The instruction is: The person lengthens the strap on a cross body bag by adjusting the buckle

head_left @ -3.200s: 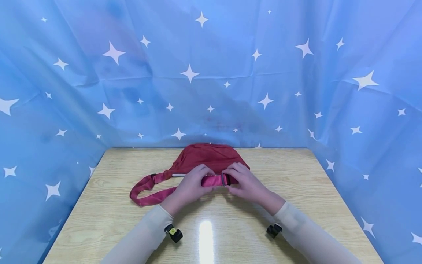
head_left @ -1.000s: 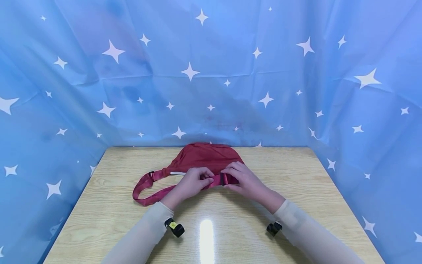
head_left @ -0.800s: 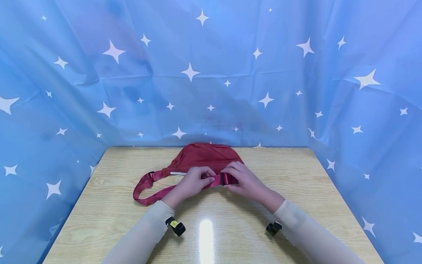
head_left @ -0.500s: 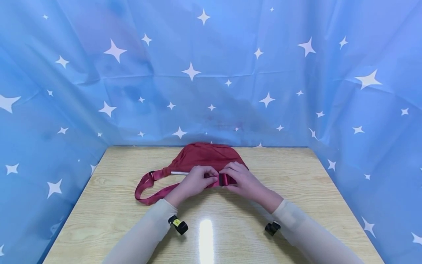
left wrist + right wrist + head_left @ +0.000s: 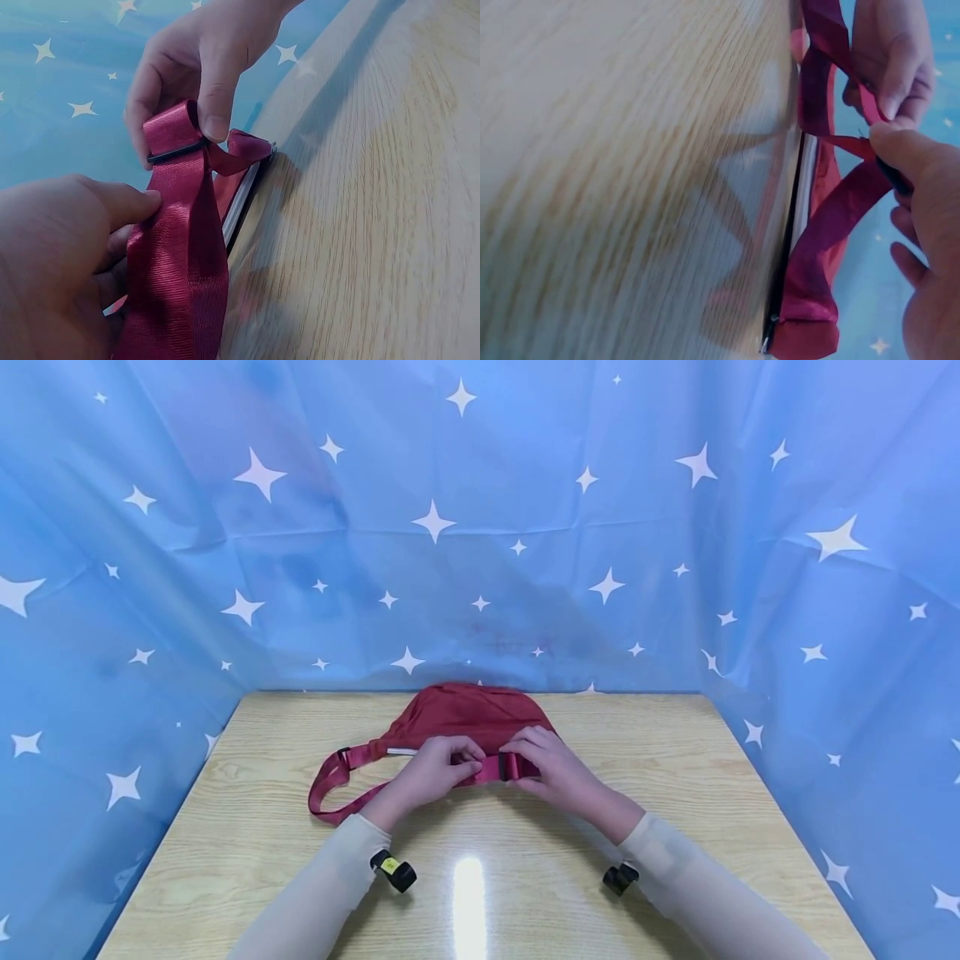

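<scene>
Wooden table, both hands pinching red strap

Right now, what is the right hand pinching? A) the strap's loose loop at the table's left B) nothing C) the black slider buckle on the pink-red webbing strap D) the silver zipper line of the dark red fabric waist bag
C: the right hand pinches the black slider buckle on the pink-red webbing strap, while the left hand pinches the strap beside it.
</scene>
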`<move>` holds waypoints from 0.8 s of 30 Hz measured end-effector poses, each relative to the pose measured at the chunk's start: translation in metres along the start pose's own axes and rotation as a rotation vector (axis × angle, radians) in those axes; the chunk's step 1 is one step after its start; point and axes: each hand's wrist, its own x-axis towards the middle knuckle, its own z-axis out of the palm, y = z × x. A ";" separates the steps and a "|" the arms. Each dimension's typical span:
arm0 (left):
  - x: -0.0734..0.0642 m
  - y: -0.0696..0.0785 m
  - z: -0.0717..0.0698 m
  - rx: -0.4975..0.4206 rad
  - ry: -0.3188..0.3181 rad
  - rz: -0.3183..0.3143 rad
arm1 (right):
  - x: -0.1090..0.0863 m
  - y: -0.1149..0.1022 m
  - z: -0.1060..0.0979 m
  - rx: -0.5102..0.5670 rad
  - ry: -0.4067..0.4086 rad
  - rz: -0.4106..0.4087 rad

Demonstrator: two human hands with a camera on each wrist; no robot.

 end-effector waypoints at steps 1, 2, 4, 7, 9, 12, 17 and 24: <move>0.000 0.001 0.000 0.005 -0.001 0.008 | 0.000 0.000 0.000 0.000 0.002 -0.002; 0.001 0.002 0.000 0.009 -0.002 0.015 | 0.000 0.001 0.001 0.001 0.003 -0.004; 0.002 0.004 0.002 0.016 -0.002 0.034 | 0.000 0.001 0.001 0.002 0.007 -0.009; 0.006 0.007 0.005 0.026 -0.005 0.048 | 0.001 0.002 0.003 0.009 0.006 -0.012; 0.008 0.009 0.007 0.029 -0.006 0.052 | 0.001 0.003 0.004 0.019 0.010 -0.014; 0.011 0.009 0.008 0.029 -0.006 0.043 | 0.002 0.001 0.003 0.036 0.014 -0.013; 0.009 0.004 0.003 0.022 -0.006 0.024 | 0.002 0.000 0.002 0.032 0.019 -0.010; 0.002 -0.007 -0.005 0.053 -0.011 0.021 | 0.001 0.001 0.003 0.021 0.031 -0.001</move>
